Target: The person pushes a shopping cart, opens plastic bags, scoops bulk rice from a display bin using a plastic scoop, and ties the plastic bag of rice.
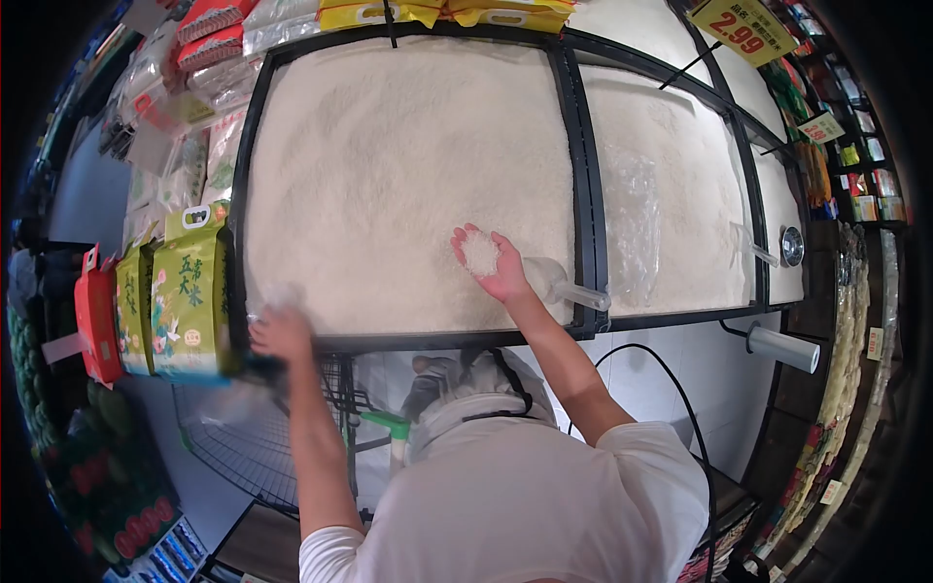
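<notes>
My right hand (501, 267) is cupped palm up over the large rice bin and holds a small heap of white rice (480, 253). Just right of it, a clear plastic scoop (580, 294) rests in the rice with its handle over the bin's black divider. My left hand (280, 330), blurred by motion, is at the front left corner of the bin, beside green rice bags (187, 291). Its fingers are too smeared to read. White rice (408, 146) fills the large bin under both hands.
A second bin (690, 194) on the right holds rice under a clear plastic sheet. A metal cart (243, 447) stands below my left arm. Price signs (743, 31), a red bag (97, 321) and a plastic roll (782, 348) surround the bins.
</notes>
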The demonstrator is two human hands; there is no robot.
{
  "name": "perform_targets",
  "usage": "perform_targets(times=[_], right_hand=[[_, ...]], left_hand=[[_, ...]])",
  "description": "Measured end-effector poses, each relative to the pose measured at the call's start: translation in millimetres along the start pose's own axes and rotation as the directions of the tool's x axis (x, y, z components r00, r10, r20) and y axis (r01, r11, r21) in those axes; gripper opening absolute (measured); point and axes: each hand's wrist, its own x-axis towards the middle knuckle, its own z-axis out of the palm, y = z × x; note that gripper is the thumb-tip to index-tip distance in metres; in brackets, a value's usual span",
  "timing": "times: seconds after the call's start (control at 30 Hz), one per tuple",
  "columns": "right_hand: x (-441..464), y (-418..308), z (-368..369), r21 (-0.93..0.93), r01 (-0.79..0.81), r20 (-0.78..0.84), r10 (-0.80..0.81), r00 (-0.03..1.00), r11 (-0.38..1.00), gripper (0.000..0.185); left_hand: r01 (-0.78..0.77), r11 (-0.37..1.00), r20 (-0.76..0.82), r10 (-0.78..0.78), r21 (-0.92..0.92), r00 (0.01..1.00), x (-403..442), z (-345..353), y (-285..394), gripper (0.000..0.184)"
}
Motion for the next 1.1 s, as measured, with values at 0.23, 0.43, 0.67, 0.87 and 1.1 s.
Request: perform_targets(times=[0.23,0.43,0.67,0.87,1.1], right_hand=[[-7,1,14,0.006,-0.044,0.131,0.043,0.99,0.999,0.052],[-13,1,22,-0.04,-0.026,0.132,0.031,0.991,0.999,0.054],[-8,-7,8,-0.652,0.26,0.099,-0.261,0.96,0.712,0.046],[42,-11,-9,-0.936,0.347,0.303,-0.629,0.716,-0.056,0.037],[80,45,-1,-0.657,0.081,0.554,-0.406,0.727,-0.75,0.044]], left_hand=[[0.023,1.0,0.059,-0.022,-0.01,0.998,1,-7,3,0.05],[0.025,1.0,0.062,-0.024,-0.006,0.998,2,-7,3,0.051],[0.02,1.0,0.039,-0.02,0.0,0.999,2,-6,2,0.051],[0.013,1.0,0.02,-0.013,0.027,1.0,3,-2,2,0.049],[-0.002,0.999,0.002,0.002,0.04,1.0,3,3,1,0.049]])
